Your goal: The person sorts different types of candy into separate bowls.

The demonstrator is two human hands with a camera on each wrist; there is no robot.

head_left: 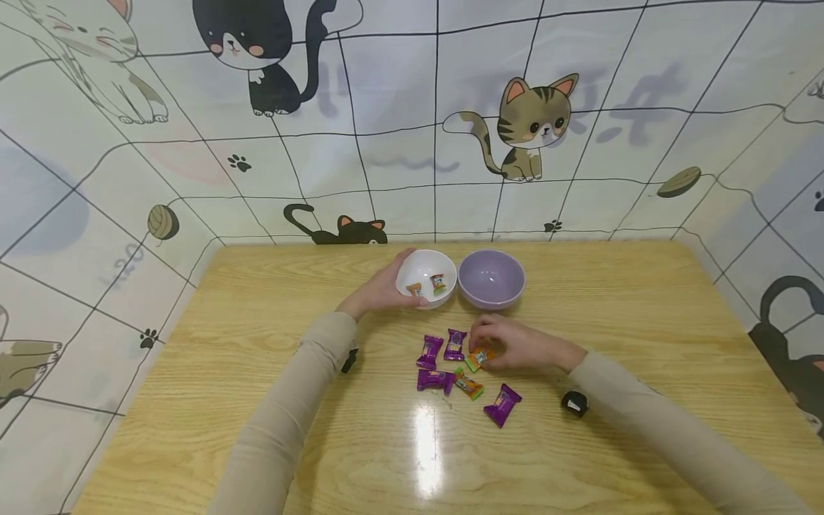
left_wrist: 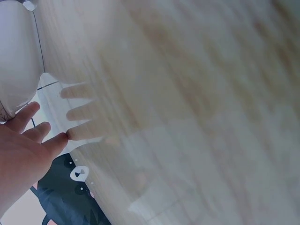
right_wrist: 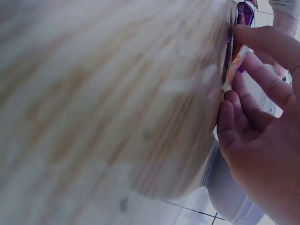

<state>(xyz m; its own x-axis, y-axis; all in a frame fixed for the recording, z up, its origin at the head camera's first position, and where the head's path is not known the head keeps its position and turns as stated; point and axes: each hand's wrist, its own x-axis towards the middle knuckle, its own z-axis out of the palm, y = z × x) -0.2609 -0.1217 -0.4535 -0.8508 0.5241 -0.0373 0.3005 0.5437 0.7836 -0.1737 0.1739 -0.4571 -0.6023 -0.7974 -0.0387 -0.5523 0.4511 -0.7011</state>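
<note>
My left hand (head_left: 383,290) holds the white bowl (head_left: 425,261) from its left side, thumb along the near rim. Inside that bowl lie two small wrapped candies, one orange (head_left: 415,290) and one red and green (head_left: 438,284). In front of the purple bowl (head_left: 491,279), my right hand (head_left: 515,345) pinches an orange-and-green wrapped candy (head_left: 478,358) low over the table. The right wrist view has this orange candy (right_wrist: 237,63) between thumb and fingers. Purple wrapped candies (head_left: 429,352) and a second orange-and-green candy (head_left: 468,385) lie close by.
Both bowls stand side by side towards the back of the wooden table (head_left: 618,307). A wall covering with cartoon cats (head_left: 534,121) rises behind. A black object (head_left: 574,403) shows by the right sleeve, and a purple candy (head_left: 503,405) lies nearest the front.
</note>
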